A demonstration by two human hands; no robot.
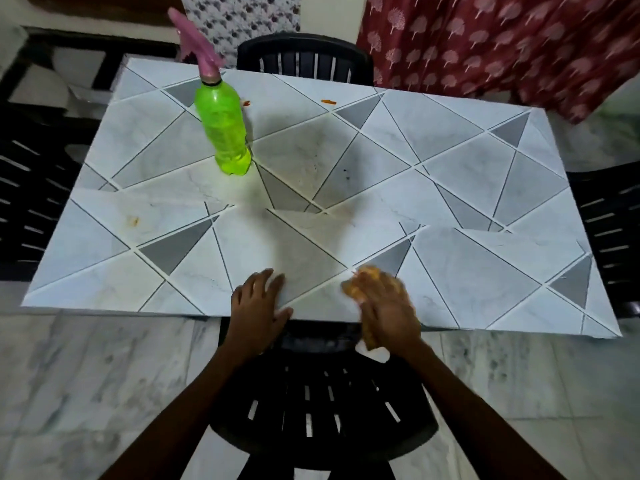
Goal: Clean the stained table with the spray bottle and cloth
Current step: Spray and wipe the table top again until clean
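Note:
The table [467, 271] has a grey and white triangle pattern. A green spray bottle [223, 128] with a pink trigger head stands upright on its far left part. Orange stains show at the far edge [328, 102], beside the bottle [246, 103] and at the left [133, 221]. My left hand [258, 311] lies flat on the near edge, fingers spread. My right hand [384, 306], blurred, presses an orange cloth [369, 273] on the table at the near edge; part of the cloth hangs below the edge.
Black plastic chairs stand at the near side [322, 403], the far side [304, 57], the left [31, 188] and the right [609, 230]. A red patterned fabric [502, 43] hangs at the back right. The floor [86, 375] is marble tile.

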